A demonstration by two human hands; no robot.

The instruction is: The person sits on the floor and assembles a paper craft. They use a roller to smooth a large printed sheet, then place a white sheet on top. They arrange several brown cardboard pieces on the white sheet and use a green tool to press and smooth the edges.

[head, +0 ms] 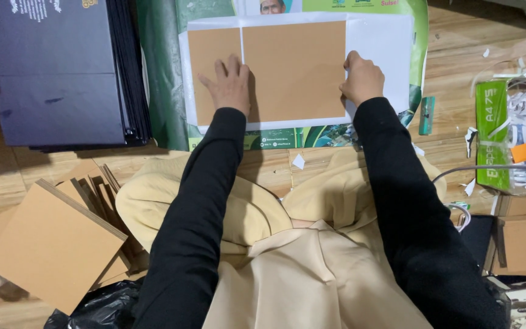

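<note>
Item: large brown board, flat on a white sheet, a narrower brown board just left of it across a thin gap. Our left hand lies open, palm pressing both boards at the gap; our right hand is curled, pinching the sheet at the large board's right edge. We judge steady pressure and an even gap matter. Nearby: dark folder stack, spare boards.
</note>
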